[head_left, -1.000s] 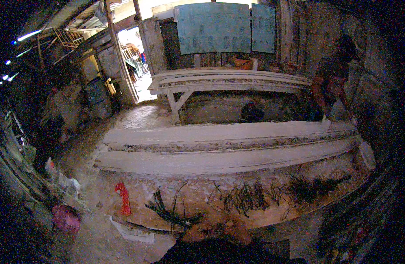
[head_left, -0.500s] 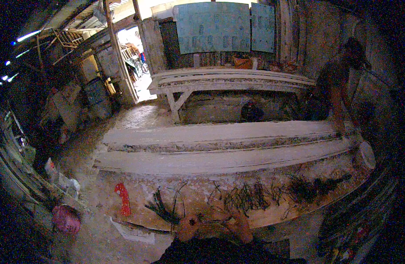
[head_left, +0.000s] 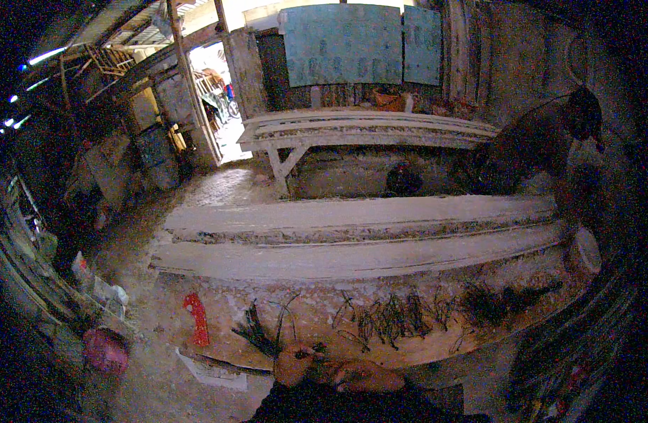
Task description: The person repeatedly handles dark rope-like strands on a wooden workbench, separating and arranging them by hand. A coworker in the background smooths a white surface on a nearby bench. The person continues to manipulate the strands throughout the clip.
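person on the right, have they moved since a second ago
Yes. The person has shifted right along the far side of the long slab, toward its right end, and now bends over it.

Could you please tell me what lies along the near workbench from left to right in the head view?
Red tool → dark fanned bundle → scattered bent wires → dark tangled heap → pale round object.

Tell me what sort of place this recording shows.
Probably a rough casting or plaster workshop. Long pale moulded slabs lie across a crusted workbench, dark wire pieces are spread along it, another trestle bench stands behind, and a second person bends nearby.
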Available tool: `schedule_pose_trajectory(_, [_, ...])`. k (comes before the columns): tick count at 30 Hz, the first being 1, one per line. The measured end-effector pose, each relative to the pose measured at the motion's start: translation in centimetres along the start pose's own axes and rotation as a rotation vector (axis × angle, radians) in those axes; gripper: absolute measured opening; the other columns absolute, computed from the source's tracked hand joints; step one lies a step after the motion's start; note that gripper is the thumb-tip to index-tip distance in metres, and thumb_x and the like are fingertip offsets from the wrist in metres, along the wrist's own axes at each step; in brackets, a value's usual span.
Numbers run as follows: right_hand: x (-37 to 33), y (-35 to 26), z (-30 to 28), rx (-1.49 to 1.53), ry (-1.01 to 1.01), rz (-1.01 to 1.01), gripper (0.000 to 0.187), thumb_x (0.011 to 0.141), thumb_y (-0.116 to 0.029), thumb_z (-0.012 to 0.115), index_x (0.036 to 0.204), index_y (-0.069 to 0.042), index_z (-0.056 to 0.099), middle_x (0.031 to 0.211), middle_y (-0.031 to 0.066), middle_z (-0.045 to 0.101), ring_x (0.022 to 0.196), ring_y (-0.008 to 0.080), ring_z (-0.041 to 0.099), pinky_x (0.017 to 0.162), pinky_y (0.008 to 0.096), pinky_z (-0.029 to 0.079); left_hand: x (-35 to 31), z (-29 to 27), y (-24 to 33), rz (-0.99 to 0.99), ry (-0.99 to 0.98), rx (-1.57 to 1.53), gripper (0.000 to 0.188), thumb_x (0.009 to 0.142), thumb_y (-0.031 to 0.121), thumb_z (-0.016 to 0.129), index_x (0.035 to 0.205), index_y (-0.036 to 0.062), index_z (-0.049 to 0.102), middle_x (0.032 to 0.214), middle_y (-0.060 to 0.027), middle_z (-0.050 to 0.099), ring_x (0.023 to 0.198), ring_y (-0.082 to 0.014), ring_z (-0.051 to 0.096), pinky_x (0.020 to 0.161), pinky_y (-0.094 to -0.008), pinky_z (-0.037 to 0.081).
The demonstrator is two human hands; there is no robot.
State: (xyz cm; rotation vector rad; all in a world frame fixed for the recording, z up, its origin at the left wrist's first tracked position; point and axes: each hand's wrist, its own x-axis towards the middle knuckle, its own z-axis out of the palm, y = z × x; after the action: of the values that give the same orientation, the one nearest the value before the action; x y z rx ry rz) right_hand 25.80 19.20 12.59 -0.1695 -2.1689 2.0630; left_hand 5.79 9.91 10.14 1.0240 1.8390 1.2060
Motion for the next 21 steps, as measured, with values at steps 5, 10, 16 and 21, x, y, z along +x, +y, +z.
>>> schedule_pose_trajectory(5, [-0.5, 0.4, 0.3, -0.135, 0.197, 0.042, 0.018, 0.078, -0.019, 0.062, 0.09, -0.006, 0.057, 0.109, 0.0082, 0.053, 0.107, 0.0225, 0.046, 0.093, 0.0373, 0.035, 0.6, 0.3, -1.5, 0.122, -0.286, -0.092, 0.016, 0.067, 0.008, 0.066, 0.082, 0.0063, 0.062, 0.087, -0.0034, 0.061, 0.084, -0.0156, 0.056, 0.072, -0.028, 0.045])
schedule_pose_trajectory(10, [-0.2, 1.1, 0.5, -0.093, 0.634, 0.055, 0.018, 0.079, -0.02, 0.061, 0.09, -0.006, 0.058, 0.108, 0.008, 0.054, 0.106, 0.0227, 0.046, 0.093, 0.0374, 0.035, 1.1, 2.6, -3.7, 0.447, -0.425, -0.083, 0.015, 0.07, 0.013, 0.066, 0.082, 0.0064, 0.062, 0.093, -0.0059, 0.059, 0.087, -0.0161, 0.055, 0.076, -0.0297, 0.044])
schedule_pose_trajectory(16, [0.1, 1.1, 0.3, -0.118, 0.829, 0.033, 0.019, 0.08, -0.021, 0.06, 0.09, -0.006, 0.058, 0.107, 0.0079, 0.054, 0.105, 0.0228, 0.047, 0.092, 0.0376, 0.036, -0.5, 4.1, -0.4, 0.499, -0.765, 0.142, 0.024, 0.075, 0.029, 0.063, 0.084, 0.0071, 0.06, 0.079, -0.0049, 0.059, 0.079, -0.0175, 0.056, 0.074, -0.0314, 0.044])
schedule_pose_trajectory(21, [0.5, 1.0, 0.4, -0.146, 0.854, 0.004, 0.019, 0.08, -0.022, 0.059, 0.091, -0.006, 0.059, 0.106, 0.0077, 0.055, 0.105, 0.0229, 0.047, 0.092, 0.0378, 0.036, -0.7, 1.6, 0.5, 0.13, -0.524, 0.103, 0.03, 0.076, 0.037, 0.062, 0.078, 0.0072, 0.056, 0.07, -0.0045, 0.055, 0.073, -0.0182, 0.055, 0.072, -0.0313, 0.044])
